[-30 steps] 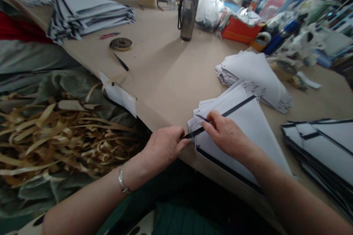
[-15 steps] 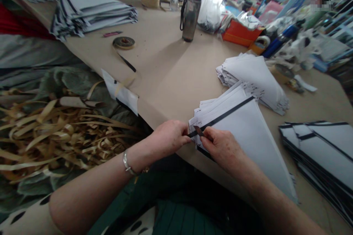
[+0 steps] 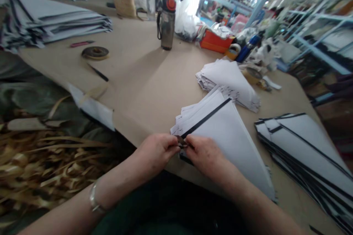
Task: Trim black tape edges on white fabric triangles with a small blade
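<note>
In the head view, the left hand (image 3: 157, 152) and the right hand (image 3: 205, 154) are close together, thumbs and fingers pinched narrow on a short dark piece (image 3: 181, 140) that bridges the gap between their fingertips; it is too blurred to tell whether it is strip or blade. Right by the fingertips is the near left corner of a white panel (image 3: 234, 139), the uppermost of a fanned stack, with the right hand over its near side. A black strip (image 3: 208, 117) runs along the panel, from just beyond the fingertips away to the upper right. Beyond the right hand, past that panel, lies another pile of white panels (image 3: 230, 80); well to its right is a black-edged stack (image 3: 300, 136). The left wrist wears a silver bracelet (image 3: 94, 198), and left of that forearm lies a heap of tan ribbons (image 3: 55, 169), below the table (image 3: 138, 84). Farther off beyond the left hand, up and to the left, are a tape roll (image 3: 96, 52), its dark loose end pointing back toward the hand, and a pink tool (image 3: 82, 43). Straight ahead of the hands, well apart from them, a grey bottle (image 3: 167, 25) stands upright, left of an orange box (image 3: 215, 41).
</note>
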A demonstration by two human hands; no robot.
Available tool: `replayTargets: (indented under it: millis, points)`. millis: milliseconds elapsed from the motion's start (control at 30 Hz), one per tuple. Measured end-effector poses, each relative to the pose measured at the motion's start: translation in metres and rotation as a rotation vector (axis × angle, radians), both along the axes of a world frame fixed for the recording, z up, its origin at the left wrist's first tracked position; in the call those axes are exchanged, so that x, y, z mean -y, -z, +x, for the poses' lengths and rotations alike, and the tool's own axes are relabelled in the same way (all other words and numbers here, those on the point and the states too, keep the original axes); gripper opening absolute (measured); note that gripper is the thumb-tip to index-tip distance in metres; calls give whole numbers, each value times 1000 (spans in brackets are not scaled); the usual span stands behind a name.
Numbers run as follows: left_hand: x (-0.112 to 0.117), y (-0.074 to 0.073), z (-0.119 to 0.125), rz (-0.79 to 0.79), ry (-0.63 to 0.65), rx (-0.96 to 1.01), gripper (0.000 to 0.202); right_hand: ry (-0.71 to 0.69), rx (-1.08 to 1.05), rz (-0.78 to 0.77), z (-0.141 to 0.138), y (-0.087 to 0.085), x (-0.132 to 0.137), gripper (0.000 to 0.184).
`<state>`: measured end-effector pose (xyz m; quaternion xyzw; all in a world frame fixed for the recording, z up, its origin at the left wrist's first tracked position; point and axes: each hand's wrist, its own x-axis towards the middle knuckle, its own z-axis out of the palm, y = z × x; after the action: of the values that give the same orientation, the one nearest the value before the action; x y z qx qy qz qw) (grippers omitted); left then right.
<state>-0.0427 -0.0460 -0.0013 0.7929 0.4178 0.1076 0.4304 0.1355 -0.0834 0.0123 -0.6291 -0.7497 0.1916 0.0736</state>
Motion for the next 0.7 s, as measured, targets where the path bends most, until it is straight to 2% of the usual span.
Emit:
replayTargets:
  millis: [100,167,267,333,400,500,700]
  points:
    - [-6,2,-1,193,45,96,25,218,-323,87,50,-8,-6,19]
    - [-10,7,2,325,85,157,28,395,-394,144,96,-11,-13,19]
    - [-12,16,12,445,109,176,28,560,-246,165,156,-8,-25,21]
    - [-12,22,19,478,114,157,28,613,-164,128,179,0,-31,24]
    - [-13,27,23,501,105,137,29,640,-120,101,186,8,-34,25]
    - [-13,31,24,527,95,100,30,646,-71,99,183,15,-36,24]
    - [-13,31,24,584,106,44,29,627,-12,157,176,10,-33,18]
